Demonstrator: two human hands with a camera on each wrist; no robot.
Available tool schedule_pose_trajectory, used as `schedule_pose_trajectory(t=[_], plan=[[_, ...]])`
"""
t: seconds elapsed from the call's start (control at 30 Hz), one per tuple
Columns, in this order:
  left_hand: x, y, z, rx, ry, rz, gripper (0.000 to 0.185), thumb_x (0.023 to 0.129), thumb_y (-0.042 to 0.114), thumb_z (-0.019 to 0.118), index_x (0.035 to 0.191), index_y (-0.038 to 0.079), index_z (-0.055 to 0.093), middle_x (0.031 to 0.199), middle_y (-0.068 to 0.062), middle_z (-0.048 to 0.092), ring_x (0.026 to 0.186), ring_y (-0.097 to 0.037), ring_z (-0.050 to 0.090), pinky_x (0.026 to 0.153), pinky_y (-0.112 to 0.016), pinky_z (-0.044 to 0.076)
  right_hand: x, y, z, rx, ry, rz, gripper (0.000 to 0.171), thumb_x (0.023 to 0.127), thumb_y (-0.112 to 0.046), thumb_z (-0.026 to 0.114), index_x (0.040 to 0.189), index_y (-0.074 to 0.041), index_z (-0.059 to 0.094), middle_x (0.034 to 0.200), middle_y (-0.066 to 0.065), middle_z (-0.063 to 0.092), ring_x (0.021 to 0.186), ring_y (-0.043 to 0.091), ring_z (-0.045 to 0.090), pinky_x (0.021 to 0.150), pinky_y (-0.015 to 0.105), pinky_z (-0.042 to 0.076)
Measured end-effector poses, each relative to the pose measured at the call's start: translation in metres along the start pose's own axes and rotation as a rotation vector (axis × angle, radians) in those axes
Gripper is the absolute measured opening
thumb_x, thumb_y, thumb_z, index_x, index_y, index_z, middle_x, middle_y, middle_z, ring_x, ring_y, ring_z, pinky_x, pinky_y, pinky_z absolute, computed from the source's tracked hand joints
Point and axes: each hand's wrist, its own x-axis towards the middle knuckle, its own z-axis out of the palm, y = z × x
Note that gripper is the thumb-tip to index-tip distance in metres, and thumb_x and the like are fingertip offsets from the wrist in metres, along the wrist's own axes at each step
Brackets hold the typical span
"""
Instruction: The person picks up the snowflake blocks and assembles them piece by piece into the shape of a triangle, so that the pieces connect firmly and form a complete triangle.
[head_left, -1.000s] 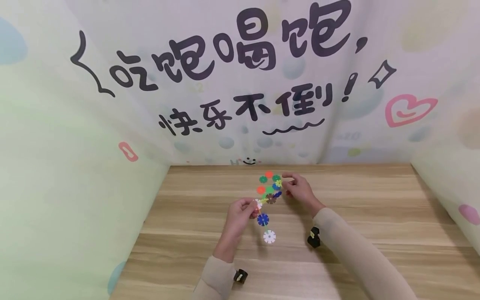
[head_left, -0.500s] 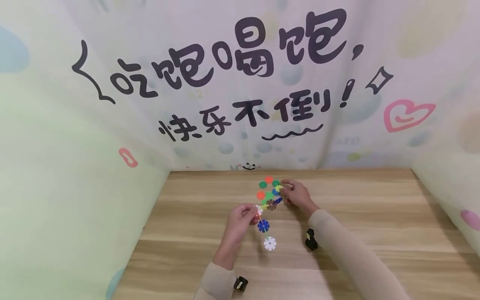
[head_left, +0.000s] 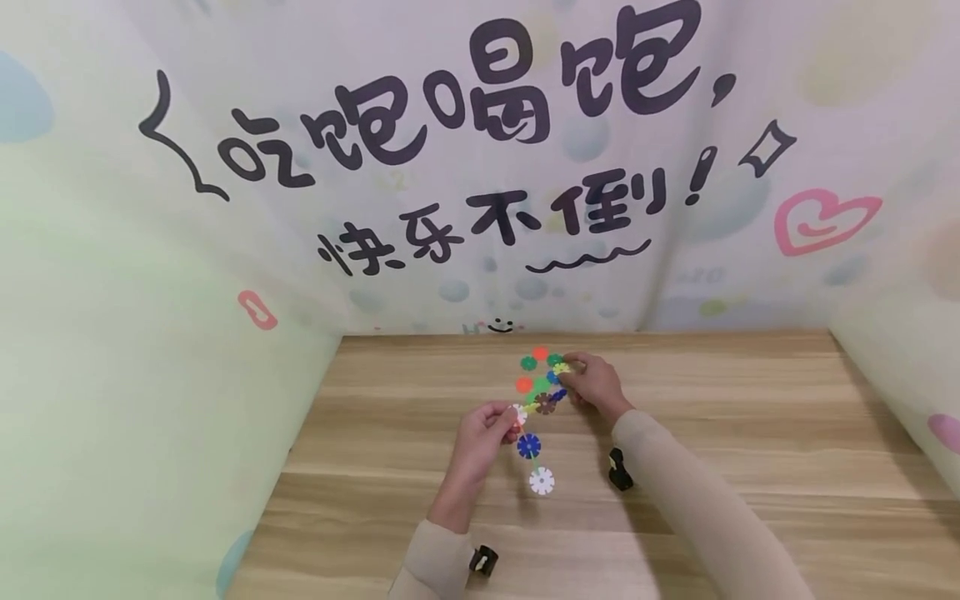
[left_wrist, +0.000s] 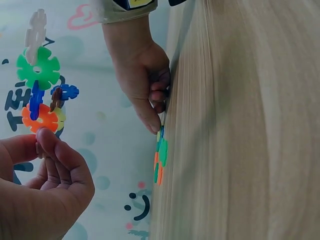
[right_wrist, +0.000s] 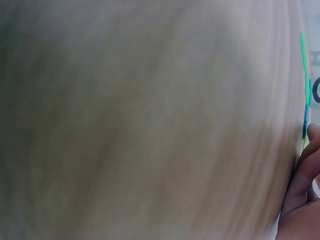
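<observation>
Left hand: your left hand (head_left: 480, 433) pinches the near end of the snowflake-disc chain (head_left: 537, 408) between thumb and fingertips, so the chain stays lifted and steady.
Chain: it runs from a white disc (head_left: 541, 481) up to a coloured cluster (head_left: 542, 377) above the wooden table (head_left: 750, 433).
Right hand: your right hand (head_left: 591, 383) pinches the cluster's far side, bracing it.
</observation>
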Motion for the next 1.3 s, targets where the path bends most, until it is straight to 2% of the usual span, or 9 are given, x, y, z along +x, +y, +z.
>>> schedule_pose_trajectory(t=[0.23, 0.4, 0.57, 0.77, 0.87, 1.1, 1.3], plan=[[0.000, 0.002, 0.002, -0.012, -0.003, 0.019, 0.021, 0.097, 0.015, 0.065, 0.108, -0.004, 0.067, 0.084, -0.007, 0.067, 0.075, -0.015, 0.063, 0.073, -0.028, 0.056, 0.000, -0.002, 0.001, -0.056, 0.038, -0.021, 0.041, 0.094, -0.025, 0.071, 0.131, -0.012, 0.060, 0.056, 0.005, 0.061, 0.042, 0.016, 0.050, 0.045, 0.030, 0.042], [-0.001, 0.003, 0.001, -0.014, -0.006, 0.014, 0.021, 0.098, 0.014, 0.065, 0.107, -0.004, 0.067, 0.084, -0.007, 0.067, 0.075, -0.015, 0.063, 0.073, -0.028, 0.056, -0.003, 0.002, 0.004, -0.063, 0.071, -0.024, 0.038, 0.091, -0.024, 0.075, 0.122, -0.008, 0.060, 0.068, 0.006, 0.063, 0.050, 0.017, 0.055, 0.050, 0.030, 0.045], [-0.002, 0.004, -0.001, 0.003, -0.004, 0.016, 0.021, 0.098, 0.016, 0.064, 0.107, -0.004, 0.067, 0.084, -0.008, 0.066, 0.076, -0.016, 0.062, 0.078, -0.034, 0.057, -0.010, 0.004, 0.004, 0.001, 0.102, -0.034, 0.028, 0.091, -0.019, 0.075, 0.110, -0.006, 0.058, 0.084, 0.008, 0.061, 0.063, 0.018, 0.059, 0.055, 0.029, 0.049], [-0.004, 0.006, -0.002, 0.013, -0.007, 0.010, 0.022, 0.098, 0.018, 0.064, 0.109, -0.001, 0.067, 0.087, -0.008, 0.067, 0.078, -0.016, 0.063, 0.077, -0.032, 0.057, -0.020, 0.002, 0.001, 0.089, 0.077, -0.027, 0.015, 0.096, -0.015, 0.066, 0.104, -0.007, 0.057, 0.087, 0.011, 0.058, 0.069, 0.021, 0.058, 0.057, 0.029, 0.050], [-0.004, 0.005, -0.002, 0.006, -0.007, 0.002, 0.021, 0.098, 0.018, 0.064, 0.108, 0.000, 0.068, 0.087, -0.009, 0.067, 0.078, -0.017, 0.063, 0.077, -0.031, 0.057, -0.025, 0.003, 0.000, 0.136, 0.065, -0.017, 0.015, 0.097, -0.015, 0.065, 0.106, -0.006, 0.057, 0.087, 0.011, 0.059, 0.069, 0.020, 0.059, 0.059, 0.029, 0.052], [-0.001, 0.002, -0.003, 0.003, -0.006, 0.007, 0.021, 0.098, 0.019, 0.065, 0.108, 0.000, 0.068, 0.088, -0.009, 0.067, 0.078, -0.017, 0.063, 0.077, -0.032, 0.057, -0.038, 0.005, -0.005, 0.289, 0.023, -0.044, 0.027, 0.097, -0.013, 0.065, 0.122, -0.008, 0.057, 0.083, 0.011, 0.061, 0.068, 0.022, 0.062, 0.060, 0.032, 0.054], [0.000, 0.000, -0.003, 0.000, -0.011, 0.009, 0.022, 0.099, 0.018, 0.064, 0.109, -0.001, 0.067, 0.088, -0.008, 0.067, 0.077, -0.016, 0.063, 0.079, -0.034, 0.058, -0.050, 0.002, -0.014, 0.347, -0.019, -0.080, 0.029, 0.098, -0.014, 0.065, 0.126, -0.011, 0.057, 0.088, 0.018, 0.063, 0.072, 0.027, 0.061, 0.063, 0.035, 0.056]])
